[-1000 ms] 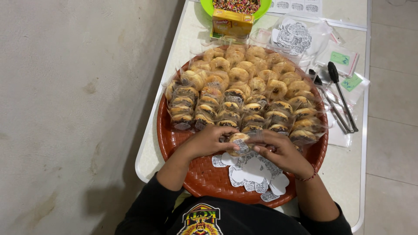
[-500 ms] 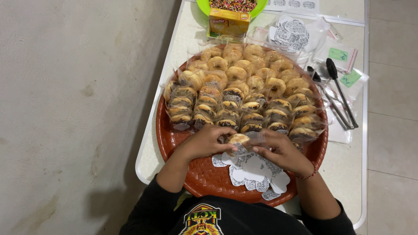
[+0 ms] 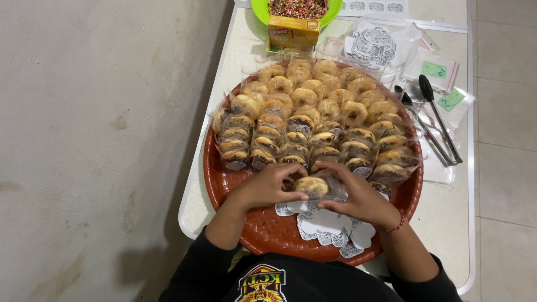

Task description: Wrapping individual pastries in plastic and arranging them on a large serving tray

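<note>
Both hands meet over the near half of a round red woven tray (image 3: pixel 254 223). My left hand (image 3: pixel 268 184) and my right hand (image 3: pixel 361 198) together pinch one small golden donut in a clear plastic wrapper (image 3: pixel 313 185). Rows of wrapped donuts (image 3: pixel 313 120) fill the far half of the tray, the nearer ones chocolate-topped, the farther ones plain. Under my hands lies a pile of white scalloped paper labels (image 3: pixel 330 229).
The tray sits on a white table (image 3: pixel 453 223) beside a grey wall. Black tongs (image 3: pixel 433 120) and clear bags with green labels (image 3: pixel 442 72) lie to the right. A green bowl of sprinkles (image 3: pixel 296 8), a yellow box (image 3: pixel 293 33) and a bag of labels (image 3: pixel 375 45) stand at the back.
My hands stay on the wrapped donut with only small finger shifts. The view has tilted slightly, so the tray sits a little lower in the picture.
</note>
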